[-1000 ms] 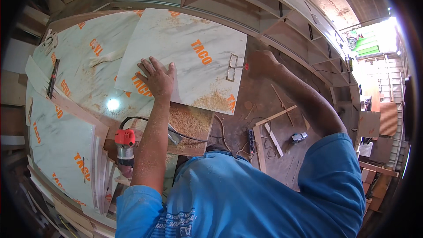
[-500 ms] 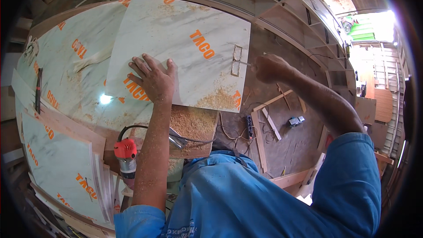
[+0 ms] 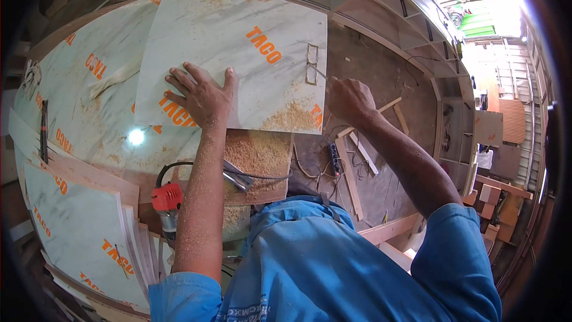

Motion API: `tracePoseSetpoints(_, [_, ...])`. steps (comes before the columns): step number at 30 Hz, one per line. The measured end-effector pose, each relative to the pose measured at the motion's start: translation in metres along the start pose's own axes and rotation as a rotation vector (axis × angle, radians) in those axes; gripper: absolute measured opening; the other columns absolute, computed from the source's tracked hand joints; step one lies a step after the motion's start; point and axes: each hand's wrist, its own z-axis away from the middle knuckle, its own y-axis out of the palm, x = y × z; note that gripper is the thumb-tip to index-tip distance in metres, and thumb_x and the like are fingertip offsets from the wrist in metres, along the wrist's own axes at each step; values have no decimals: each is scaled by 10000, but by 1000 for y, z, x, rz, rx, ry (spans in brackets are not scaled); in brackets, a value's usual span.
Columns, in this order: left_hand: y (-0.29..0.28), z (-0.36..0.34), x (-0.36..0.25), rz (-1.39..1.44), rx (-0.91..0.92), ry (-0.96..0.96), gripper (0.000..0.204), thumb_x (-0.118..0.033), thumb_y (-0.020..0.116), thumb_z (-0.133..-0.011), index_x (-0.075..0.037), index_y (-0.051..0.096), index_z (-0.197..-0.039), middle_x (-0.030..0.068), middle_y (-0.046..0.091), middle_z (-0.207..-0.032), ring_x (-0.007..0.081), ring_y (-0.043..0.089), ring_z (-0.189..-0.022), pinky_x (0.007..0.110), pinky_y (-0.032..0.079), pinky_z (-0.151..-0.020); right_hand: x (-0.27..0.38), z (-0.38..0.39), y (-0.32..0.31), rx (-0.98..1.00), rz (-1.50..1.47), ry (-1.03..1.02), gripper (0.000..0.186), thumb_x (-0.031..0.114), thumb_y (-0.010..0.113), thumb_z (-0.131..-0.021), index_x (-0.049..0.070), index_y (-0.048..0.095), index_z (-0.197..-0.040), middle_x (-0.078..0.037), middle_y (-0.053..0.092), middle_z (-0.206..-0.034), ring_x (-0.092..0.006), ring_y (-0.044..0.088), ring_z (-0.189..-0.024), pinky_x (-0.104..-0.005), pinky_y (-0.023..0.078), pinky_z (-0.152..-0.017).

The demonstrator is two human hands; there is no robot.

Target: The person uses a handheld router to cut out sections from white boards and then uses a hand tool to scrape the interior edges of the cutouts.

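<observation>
A white marble-patterned panel (image 3: 208, 36) with orange lettering lies flat over another sheet. My left hand (image 3: 205, 96) rests on it, open, fingers spread and pressing down. Near the panel's right edge is a narrow routed outline (image 3: 311, 77) split into two small rectangles. My right hand (image 3: 351, 101) is closed in a fist just beyond that edge, around a slim tool with a thin metal shaft (image 3: 320, 73). The tip of the shaft meets the outline near its middle. Its handle is hidden in my fist. Sawdust (image 3: 293, 112) is scattered over the panel's lower right corner.
A red corded power tool (image 3: 167, 197) hangs by my left forearm, beside a sawdust-covered board (image 3: 262, 161). Stacked panels (image 3: 71, 220) stand at the lower left. On the floor to the right lie wood strips (image 3: 348, 176) and a power strip (image 3: 335, 158). Cabinet frames (image 3: 381, 21) line the back.
The view has shifted slightly, moving the scene up and left. My right fist sits lower relative to the outline, with the shaft slanting more. My left hand stays on the panel.
</observation>
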Motion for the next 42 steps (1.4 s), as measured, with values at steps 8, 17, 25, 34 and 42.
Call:
tracePoseSetpoints(8, [-2, 1, 0, -22, -28, -20, 1073, -782, 486, -874, 55, 339, -1530, 346, 302, -1576, 492, 224, -1511, 696, 160, -1182, 14, 15, 48, -138, 41, 102, 228, 176, 602, -927, -1, 645, -1063, -221, 724, -856, -383, 738, -841, -482, 593, -742])
tracePoseSetpoints(17, [-3, 3, -4, 16, -5, -33, 1095, -783, 491, -863, 50, 316, -1551, 339, 294, -1590, 478, 192, -1526, 656, 125, -1213, 6, 13, 40, -85, 52, 103, 231, 152, 637, -872, -1, 655, -1044, -201, 740, -978, -346, 747, -923, -448, 610, -791])
tracePoseSetpoints(25, [-1, 8, 0, 38, -39, -25, 1062, -737, 512, -868, 72, 333, -1532, 358, 287, -1579, 487, 184, -1525, 672, 120, -1206, 25, 25, 81, -253, -60, 184, 309, 116, 621, -891, -22, 603, -1166, -222, 700, -951, -387, 742, -876, -448, 623, -733])
tracePoseSetpoints(34, [-4, 6, -2, -21, -22, -50, 1095, -791, 490, -859, 52, 332, -1539, 324, 294, -1592, 460, 210, -1524, 650, 129, -1213, 7, 27, 76, -193, -79, 127, 330, 197, 567, -959, -13, 575, -1214, -229, 714, -922, -389, 741, -858, -492, 602, -721])
tracePoseSetpoints(42, [-9, 7, -5, -9, -3, -91, 1078, -785, 497, -862, 35, 334, -1544, 311, 298, -1596, 440, 210, -1531, 630, 135, -1223, -75, 41, 6, -222, -300, 12, 485, 403, 799, -823, 32, 604, -1067, -207, 736, -900, -409, 723, -844, -471, 558, -728])
